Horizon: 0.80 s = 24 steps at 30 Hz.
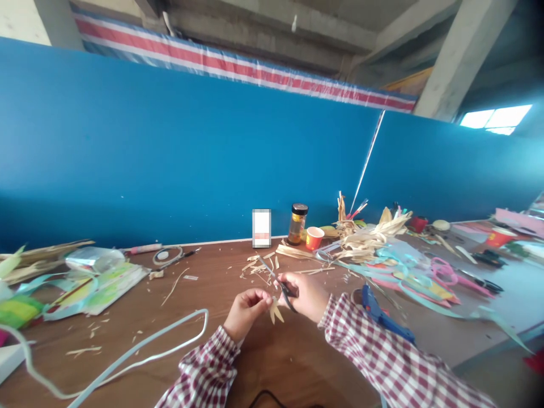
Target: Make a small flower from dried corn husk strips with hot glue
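Between the fingertips of my left hand (247, 310) is a small pale strip of dried husk (277, 315), cut into pointed ends that hang down. My right hand (306, 294) grips a pair of dark-handled scissors (287, 296), its fingers in the handle loops. The scissor blades point up and away to the left, close above the left fingertips. Whether the blades touch the husk I cannot tell. Loose husk scraps (259, 269) lie on the brown table (204, 357) just beyond both hands.
A blue glue gun (382, 317) lies beside my right forearm. Behind stand a dark-lidded jar (296, 226) and a red paper cup (314, 239). Dried husks (365, 241), ribbons and pink scissors (444, 271) crowd the right. A white cable (157, 340) loops across the left front.
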Each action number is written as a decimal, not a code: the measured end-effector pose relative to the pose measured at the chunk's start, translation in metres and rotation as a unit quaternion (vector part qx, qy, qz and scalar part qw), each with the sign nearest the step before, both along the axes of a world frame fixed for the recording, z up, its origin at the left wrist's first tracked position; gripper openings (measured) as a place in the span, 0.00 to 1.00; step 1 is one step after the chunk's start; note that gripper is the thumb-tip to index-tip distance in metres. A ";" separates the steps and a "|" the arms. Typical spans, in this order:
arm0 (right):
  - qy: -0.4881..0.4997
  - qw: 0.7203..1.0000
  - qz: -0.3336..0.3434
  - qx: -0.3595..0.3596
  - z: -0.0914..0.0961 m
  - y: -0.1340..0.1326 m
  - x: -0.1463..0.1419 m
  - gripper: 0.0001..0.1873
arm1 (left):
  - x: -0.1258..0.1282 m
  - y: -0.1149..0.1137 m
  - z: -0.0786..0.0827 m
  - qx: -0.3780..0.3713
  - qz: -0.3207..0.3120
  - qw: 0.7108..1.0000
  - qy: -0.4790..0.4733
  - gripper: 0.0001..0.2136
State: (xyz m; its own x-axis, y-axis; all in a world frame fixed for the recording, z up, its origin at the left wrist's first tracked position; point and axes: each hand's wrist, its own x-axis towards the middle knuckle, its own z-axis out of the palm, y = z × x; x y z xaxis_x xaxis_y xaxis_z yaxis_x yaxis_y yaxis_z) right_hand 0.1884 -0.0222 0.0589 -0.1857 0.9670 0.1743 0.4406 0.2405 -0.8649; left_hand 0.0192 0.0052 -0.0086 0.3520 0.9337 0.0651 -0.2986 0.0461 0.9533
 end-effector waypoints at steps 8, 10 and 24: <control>-0.113 0.987 0.032 0.107 -0.006 -0.006 -0.004 0.20 | 0.000 -0.002 0.002 -0.008 0.004 1.000 -0.009 0.12; -0.135 0.982 0.026 0.132 -0.005 -0.006 -0.006 0.20 | 0.001 -0.003 0.002 -0.009 0.003 1.000 -0.011 0.12; -0.160 0.974 -0.012 0.157 -0.013 0.001 -0.014 0.19 | 0.000 -0.002 0.001 -0.039 0.014 0.998 -0.057 0.10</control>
State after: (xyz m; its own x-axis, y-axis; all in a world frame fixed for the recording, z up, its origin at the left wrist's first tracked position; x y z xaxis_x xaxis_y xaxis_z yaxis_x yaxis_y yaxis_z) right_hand 0.1740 -0.0216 0.0460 -0.2573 0.8801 0.3991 0.6843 0.4576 -0.5678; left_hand 0.0190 0.0036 -0.0081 0.3195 0.9471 0.0294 -0.4066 0.1090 0.9071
